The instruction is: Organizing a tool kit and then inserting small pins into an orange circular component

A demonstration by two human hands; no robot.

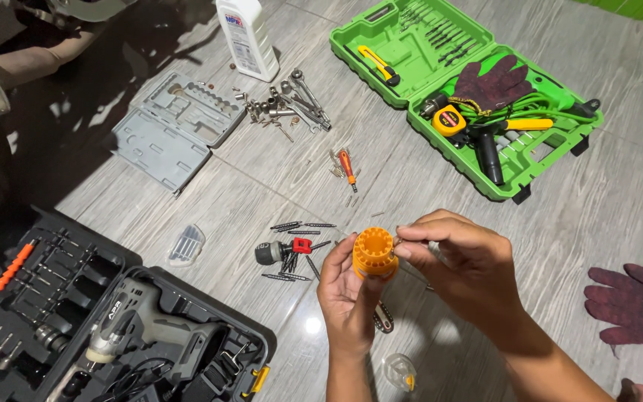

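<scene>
My left hand (345,294) holds a small orange cylindrical bit holder (374,253) upright from below. My right hand (461,260) pinches a thin metal bit at the holder's right rim with thumb and forefinger. Below and left of the holder, several loose screwdriver bits (295,249) and a small chuck adapter with a red part (277,251) lie on the grey tiled floor.
An open black case with a grey cordless drill (146,327) sits at lower left. An open green tool case (478,97) lies at upper right. An empty grey socket tray (169,126), sockets and wrenches (288,100), a white bottle (247,37), a small orange screwdriver (347,167) and a dark red glove (634,301) surround me.
</scene>
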